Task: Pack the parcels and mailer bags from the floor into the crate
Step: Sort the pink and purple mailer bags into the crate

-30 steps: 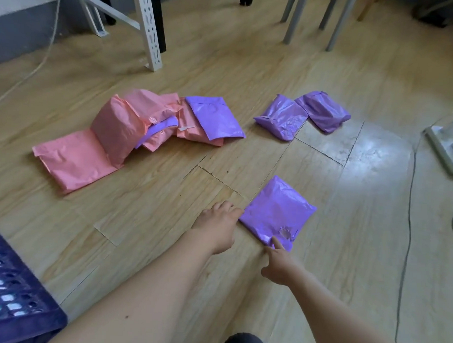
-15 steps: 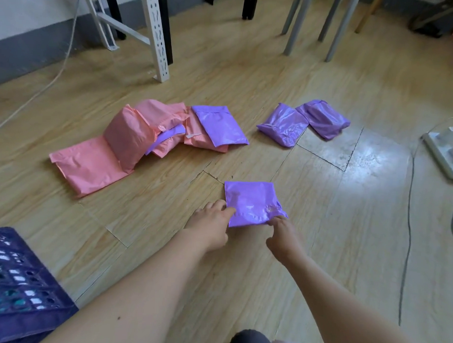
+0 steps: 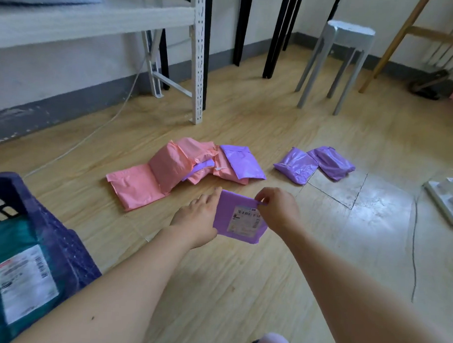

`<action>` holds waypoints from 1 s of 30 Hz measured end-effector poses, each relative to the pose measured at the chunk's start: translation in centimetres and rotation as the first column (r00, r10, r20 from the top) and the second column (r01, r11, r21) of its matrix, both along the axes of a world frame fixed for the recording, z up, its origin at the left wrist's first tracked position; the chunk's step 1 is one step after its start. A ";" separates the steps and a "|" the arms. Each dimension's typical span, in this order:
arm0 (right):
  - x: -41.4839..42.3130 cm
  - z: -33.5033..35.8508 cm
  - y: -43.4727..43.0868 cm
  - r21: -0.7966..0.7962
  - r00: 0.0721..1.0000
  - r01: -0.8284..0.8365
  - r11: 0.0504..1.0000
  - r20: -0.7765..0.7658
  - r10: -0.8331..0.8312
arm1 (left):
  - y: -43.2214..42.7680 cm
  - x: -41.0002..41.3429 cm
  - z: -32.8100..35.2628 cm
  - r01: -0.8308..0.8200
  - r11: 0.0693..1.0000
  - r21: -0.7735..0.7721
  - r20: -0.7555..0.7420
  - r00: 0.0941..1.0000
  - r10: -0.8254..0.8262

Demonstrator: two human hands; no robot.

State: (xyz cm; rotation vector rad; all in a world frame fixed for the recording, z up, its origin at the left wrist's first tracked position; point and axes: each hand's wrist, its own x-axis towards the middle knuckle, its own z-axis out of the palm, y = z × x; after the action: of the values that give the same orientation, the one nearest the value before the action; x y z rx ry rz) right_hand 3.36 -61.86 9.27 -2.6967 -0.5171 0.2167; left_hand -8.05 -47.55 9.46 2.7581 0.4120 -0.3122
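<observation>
Wooden floor (image 3: 242, 287). A purple mailer bag (image 3: 240, 220), label up, is held above it near the blue crate (image 3: 51, 232). The left hand (image 3: 198, 219) grips its left edge and the right hand (image 3: 278, 211) pinches its top corner. Pink mailer bags (image 3: 156, 174) lie beyond. A teal parcel (image 3: 11, 266) is in the crate.

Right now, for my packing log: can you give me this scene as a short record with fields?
Held item: purple mailer bag, label side up
Left hand: holds its left edge
Right hand: pinches its top right corner
Crate: lower left, teal parcel with a white label inside
On floor: pile of pink mailers with one purple mailer on it; two purple mailers to its right
</observation>
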 end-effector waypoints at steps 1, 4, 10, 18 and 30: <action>-0.6 1.3 0.7 0.012 1.000 -0.020 1.000 0.013 0.020 | 0.8 -0.8 1.2 -0.019 1.000 0.008 0.027 0.999 0.019; -2.0 4.6 2.5 0.043 0.995 -0.070 0.997 0.069 0.067 | 2.9 -3.1 4.5 -0.095 0.995 -0.019 0.063 0.993 0.097; -6.4 11.1 7.0 0.135 0.980 -0.152 0.979 0.149 0.132 | 6.0 -8.9 9.4 -0.362 0.901 -0.239 0.144 0.904 0.402; -14.3 15.3 12.2 0.267 0.945 -0.254 0.930 0.274 0.179 | 11.6 -16.9 11.6 -0.602 0.668 -0.437 0.041 0.729 0.683; -23.5 15.0 22.1 0.372 0.801 -0.597 0.711 0.327 0.502 | 17.2 -27.1 12.6 -0.672 0.493 -0.553 0.038 0.571 0.820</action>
State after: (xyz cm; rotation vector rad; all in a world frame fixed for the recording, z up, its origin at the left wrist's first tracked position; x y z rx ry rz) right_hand -20.13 -39.75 24.23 -2.0369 -1.2728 -0.0316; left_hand -35.14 -30.32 22.02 1.8190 1.2249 0.2207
